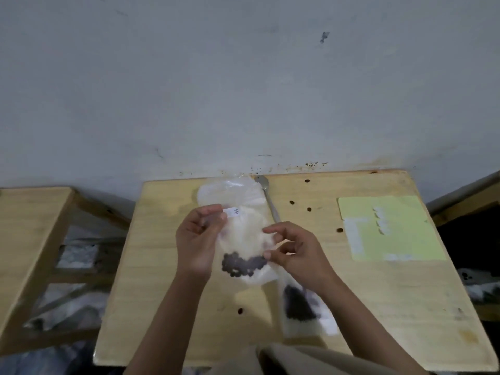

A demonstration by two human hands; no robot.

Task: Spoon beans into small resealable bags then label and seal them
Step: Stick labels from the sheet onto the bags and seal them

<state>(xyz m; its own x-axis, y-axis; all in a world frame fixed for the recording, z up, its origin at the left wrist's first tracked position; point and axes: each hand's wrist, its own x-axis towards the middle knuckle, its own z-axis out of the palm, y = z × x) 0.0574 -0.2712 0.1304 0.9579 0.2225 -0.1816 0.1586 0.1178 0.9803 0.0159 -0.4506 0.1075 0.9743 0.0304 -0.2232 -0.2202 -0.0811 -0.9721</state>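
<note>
Both hands [244, 243] pinching bean bag [243, 239].

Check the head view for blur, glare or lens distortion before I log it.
Head view: soft overall; the second bag of beans near the right hand is most blurred. Table edges bow from the wide lens. Lighting is flat, without harsh glare. The label writing is barely legible.

A clear plastic resealable bag [244, 239] is held upright above the bench, dark beans [243, 265] pooled at its bottom, a small white handwritten label [232, 211] at its top. A second bean-filled clear bag [303, 309] lies flat nearby. A metal spoon [267, 197] lies behind.
</note>
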